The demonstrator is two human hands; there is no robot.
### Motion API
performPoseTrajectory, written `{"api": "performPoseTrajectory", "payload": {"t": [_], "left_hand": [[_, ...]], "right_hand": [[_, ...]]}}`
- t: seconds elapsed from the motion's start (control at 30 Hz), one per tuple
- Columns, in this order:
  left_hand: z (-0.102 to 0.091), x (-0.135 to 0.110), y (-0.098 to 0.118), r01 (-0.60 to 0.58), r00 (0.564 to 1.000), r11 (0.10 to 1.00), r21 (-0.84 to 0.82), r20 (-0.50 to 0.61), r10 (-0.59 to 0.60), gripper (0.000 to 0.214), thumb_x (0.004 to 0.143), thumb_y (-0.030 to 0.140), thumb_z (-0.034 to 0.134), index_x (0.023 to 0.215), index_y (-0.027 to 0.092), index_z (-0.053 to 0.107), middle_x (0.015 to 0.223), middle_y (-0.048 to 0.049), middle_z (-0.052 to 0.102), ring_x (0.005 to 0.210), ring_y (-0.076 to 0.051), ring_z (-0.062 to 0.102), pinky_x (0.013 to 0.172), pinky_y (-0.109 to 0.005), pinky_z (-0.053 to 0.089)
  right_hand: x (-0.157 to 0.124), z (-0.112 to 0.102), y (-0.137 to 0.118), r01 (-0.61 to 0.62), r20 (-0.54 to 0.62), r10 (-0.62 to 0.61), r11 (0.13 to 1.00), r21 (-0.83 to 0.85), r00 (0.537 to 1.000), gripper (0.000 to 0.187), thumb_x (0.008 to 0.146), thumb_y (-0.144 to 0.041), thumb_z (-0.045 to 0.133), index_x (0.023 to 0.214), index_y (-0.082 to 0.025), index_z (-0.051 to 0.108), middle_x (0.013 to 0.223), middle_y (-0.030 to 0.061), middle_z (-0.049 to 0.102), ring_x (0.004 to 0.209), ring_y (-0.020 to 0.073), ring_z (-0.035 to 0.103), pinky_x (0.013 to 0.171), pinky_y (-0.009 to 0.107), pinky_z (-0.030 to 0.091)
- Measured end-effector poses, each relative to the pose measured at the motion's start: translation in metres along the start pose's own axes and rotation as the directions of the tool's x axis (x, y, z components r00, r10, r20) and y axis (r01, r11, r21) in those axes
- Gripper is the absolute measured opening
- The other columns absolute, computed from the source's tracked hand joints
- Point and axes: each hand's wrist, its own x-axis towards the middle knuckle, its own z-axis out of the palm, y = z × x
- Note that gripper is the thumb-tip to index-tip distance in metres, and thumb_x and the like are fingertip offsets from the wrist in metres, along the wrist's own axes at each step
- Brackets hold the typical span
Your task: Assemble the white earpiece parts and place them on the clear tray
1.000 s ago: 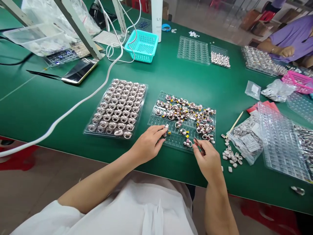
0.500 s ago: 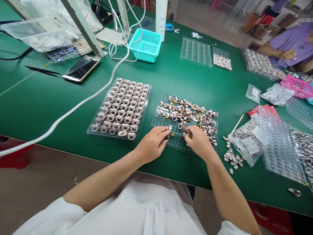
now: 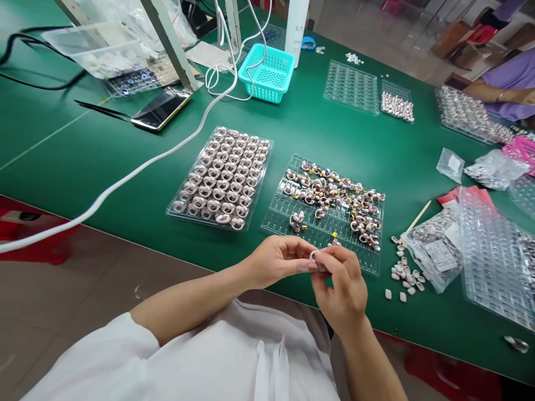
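Note:
My left hand [image 3: 278, 259] and my right hand [image 3: 340, 284] meet above the near edge of the green table [image 3: 104, 161]. Both pinch one small pinkish ring-shaped part [image 3: 314, 256] between their fingertips. Just beyond them lies a clear tray [image 3: 288, 220] with a loose heap of such parts [image 3: 334, 195] and small yellow bits. To its left a second clear tray [image 3: 175, 209] holds neat rows of pinkish parts [image 3: 223, 178].
Small white pieces [image 3: 403, 273] lie right of the tray beside clear bags [image 3: 430, 245] and stacked empty trays [image 3: 493, 262]. A white cable [image 3: 125, 178], a phone [image 3: 161, 108], tweezers [image 3: 102, 110] and a teal basket [image 3: 267, 72] sit farther back. Another person's arm [image 3: 497, 92] is at far right.
Both hands have drawn back from the loose-parts tray toward me and come together, now holding one small part between them. The view has shifted to the left.

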Motion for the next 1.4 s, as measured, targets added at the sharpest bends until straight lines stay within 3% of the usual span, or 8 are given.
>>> {"api": "performPoseTrajectory", "payload": {"t": [0.2, 0.33, 0.43, 0.53, 0.67, 0.8, 1.13, 1.4], "left_hand": [[-0.004, -0.005, 0.001, 0.162, 0.985, 0.977, -0.137, 0.075, -0.153, 0.025, 0.072, 0.027, 0.086, 0.088, 0.010, 0.076, 0.074, -0.0049, 0.076, 0.066, -0.012, 0.069, 0.068, -0.023, 0.056], [-0.007, -0.009, -0.005, 0.147, 0.989, 0.978, -0.146, -0.005, -0.150, 0.030, 0.075, 0.030, 0.084, 0.096, 0.010, 0.076, 0.085, -0.0097, 0.078, 0.071, -0.016, 0.073, 0.069, -0.027, 0.060], [-0.003, -0.015, -0.009, 0.073, 0.997, 0.995, -0.065, -0.033, -0.076, 0.027, 0.081, 0.030, 0.077, 0.099, 0.010, 0.074, 0.090, -0.0125, 0.079, 0.076, -0.019, 0.075, 0.073, -0.030, 0.062], [0.001, -0.020, -0.007, -0.132, 0.990, 0.954, 0.268, -0.006, 0.138, 0.019, 0.085, 0.019, 0.068, 0.102, 0.012, 0.074, 0.092, -0.0118, 0.079, 0.080, -0.018, 0.075, 0.078, -0.029, 0.061], [0.002, -0.021, 0.003, -0.534, 0.840, 0.657, 0.532, 0.244, 0.485, 0.028, 0.085, 0.005, 0.058, 0.105, 0.016, 0.074, 0.092, -0.0105, 0.078, 0.078, -0.016, 0.073, 0.075, -0.025, 0.060], [0.003, -0.018, 0.011, -0.647, 0.743, 0.485, 0.589, 0.342, 0.575, 0.030, 0.086, 0.003, 0.059, 0.108, 0.018, 0.074, 0.101, -0.0134, 0.076, 0.085, -0.016, 0.072, 0.075, -0.025, 0.060], [0.008, -0.017, -0.007, -0.303, 0.934, 0.917, 0.261, -0.109, 0.340, 0.018, 0.084, 0.011, 0.071, 0.098, 0.018, 0.080, 0.100, -0.0107, 0.079, 0.088, -0.020, 0.076, 0.078, -0.027, 0.063], [0.011, -0.017, -0.010, -0.358, 0.900, 0.863, 0.356, -0.115, 0.421, 0.022, 0.083, 0.011, 0.073, 0.099, 0.024, 0.082, 0.103, -0.0077, 0.080, 0.092, -0.020, 0.076, 0.081, -0.027, 0.064]], "right_hand": [[-0.023, 0.005, -0.014, -0.165, -0.024, 0.178, 0.951, 0.263, 0.984, 0.044, 0.087, -0.007, 0.063, 0.126, -0.026, 0.059, 0.111, 0.0095, 0.063, 0.082, 0.0161, 0.064, 0.057, 0.024, 0.055], [-0.036, -0.001, -0.011, -0.396, 0.012, 0.444, 0.785, 0.477, 0.896, 0.035, 0.089, -0.012, 0.063, 0.121, -0.027, 0.063, 0.103, 0.0051, 0.066, 0.053, 0.0075, 0.050, 0.046, 0.024, 0.044], [-0.042, -0.005, -0.009, -0.471, 0.018, 0.550, 0.697, 0.541, 0.835, 0.024, 0.093, -0.016, 0.060, 0.112, -0.027, 0.069, 0.091, 0.0025, 0.066, 0.056, 0.0096, 0.053, 0.046, 0.024, 0.040], [-0.041, -0.011, -0.009, -0.436, 0.020, 0.507, 0.720, 0.540, 0.862, 0.024, 0.090, -0.013, 0.063, 0.106, -0.027, 0.073, 0.092, 0.0031, 0.064, 0.062, 0.0108, 0.055, 0.047, 0.024, 0.038], [-0.036, -0.021, -0.006, -0.367, 0.004, 0.429, 0.767, 0.526, 0.903, 0.032, 0.086, -0.007, 0.066, 0.109, -0.028, 0.073, 0.095, 0.0038, 0.063, 0.064, 0.0109, 0.054, 0.051, 0.026, 0.039], [-0.031, -0.025, 0.000, -0.393, 0.083, 0.418, 0.746, 0.538, 0.905, 0.029, 0.088, -0.008, 0.065, 0.109, -0.027, 0.072, 0.079, 0.0017, 0.059, 0.071, 0.0149, 0.058, 0.053, 0.026, 0.041], [-0.020, -0.007, -0.008, -0.427, 0.175, 0.391, 0.792, 0.435, 0.904, 0.011, 0.087, -0.018, 0.067, 0.097, -0.022, 0.063, 0.088, 0.0009, 0.063, 0.053, 0.0069, 0.041, 0.046, 0.022, 0.036], [-0.017, 0.000, -0.010, -0.366, 0.101, 0.354, 0.861, 0.353, 0.930, 0.015, 0.088, -0.011, 0.059, 0.097, -0.022, 0.064, 0.088, 0.0024, 0.065, 0.063, 0.0103, 0.054, 0.046, 0.022, 0.038]]}}
